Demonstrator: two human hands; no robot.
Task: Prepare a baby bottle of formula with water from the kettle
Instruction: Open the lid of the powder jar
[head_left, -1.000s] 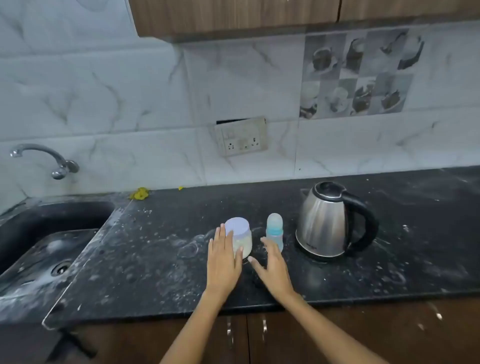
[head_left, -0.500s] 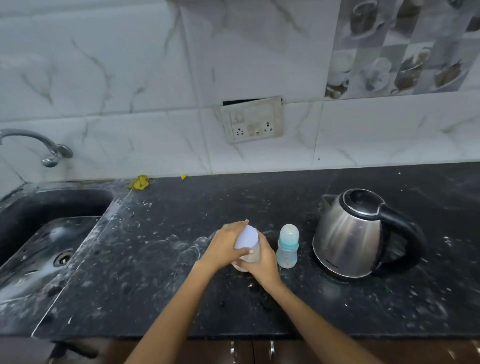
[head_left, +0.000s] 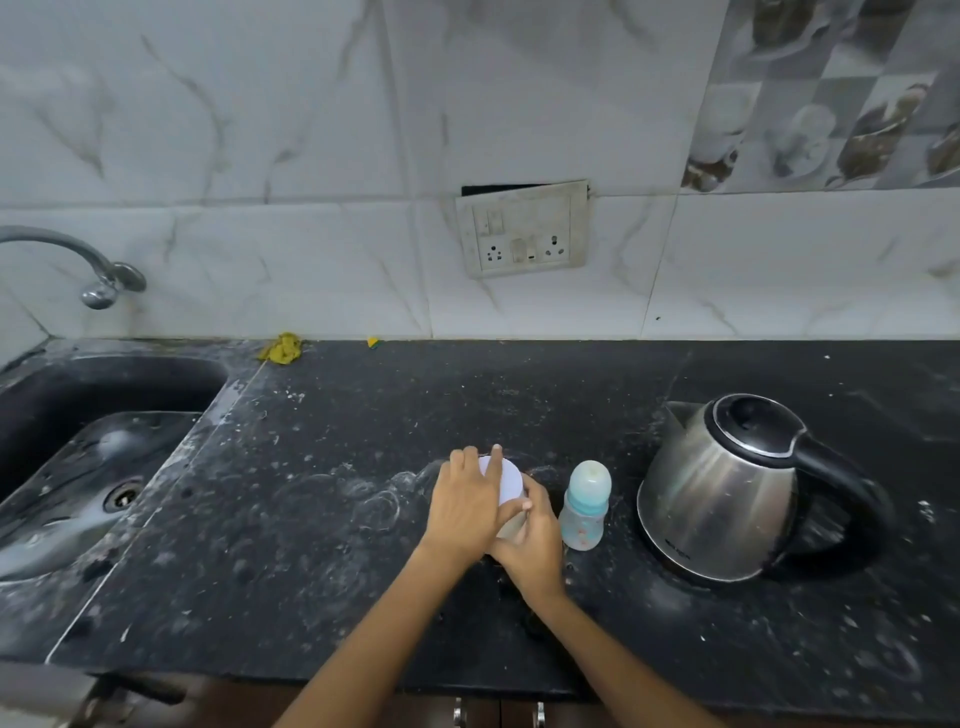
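A small formula jar with a pale lilac lid (head_left: 510, 481) stands on the black countertop (head_left: 322, 561). My left hand (head_left: 467, 504) lies over its lid with fingers wrapped around the rim. My right hand (head_left: 535, 540) grips the jar's body from the front right, hiding most of it. Just right of the jar a capped baby bottle (head_left: 586, 506) with a blue collar stands upright, untouched. A steel kettle (head_left: 727, 488) with a black lid and handle sits further right, lid closed.
A dark sink (head_left: 93, 467) with a wall tap (head_left: 98, 275) lies at the left. A yellow scrap (head_left: 283, 348) rests at the back wall. A switch and socket plate (head_left: 522, 231) hangs on the tiles. The countertop is dusted with white residue.
Both hands went from lying open beside the jar to closing on it, left on the lid, right on the body. The camera has moved closer and lower.
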